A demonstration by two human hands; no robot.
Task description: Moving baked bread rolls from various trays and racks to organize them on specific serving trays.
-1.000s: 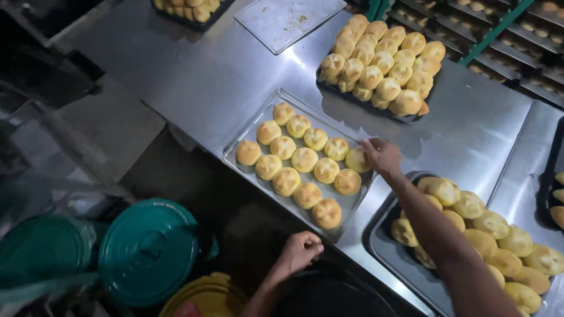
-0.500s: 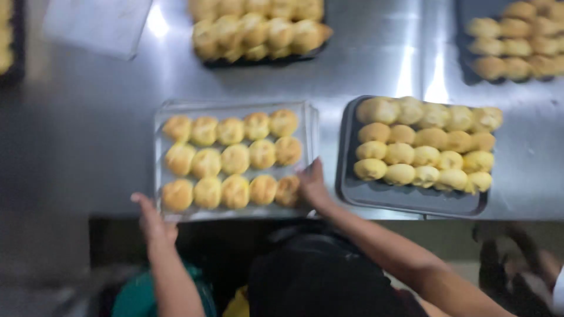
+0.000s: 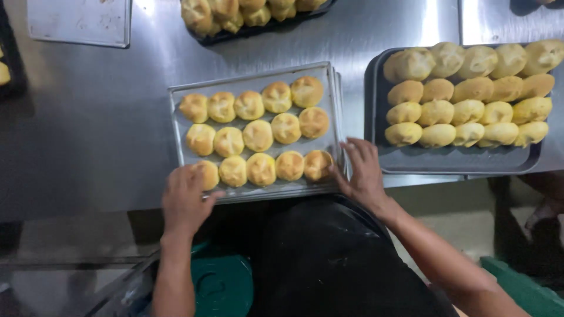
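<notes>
Both hands on the silver tray (image 3: 258, 79) of buns (image 3: 258, 134) at the table's near edge. Left hand (image 3: 185, 199) lies flat over the near-left corner, fingers loosely spread; right hand (image 3: 365, 173) presses the near-right corner, fingers extended, nothing gripped. Tray's long axis runs left-right between them.

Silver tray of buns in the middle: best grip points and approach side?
Grip the silver tray by its raised rim at the two near corners, coming from the table's near edge. Left hand and right hand already sit there. The buns fill the inside, and the dark tray crowds its right side.
</notes>
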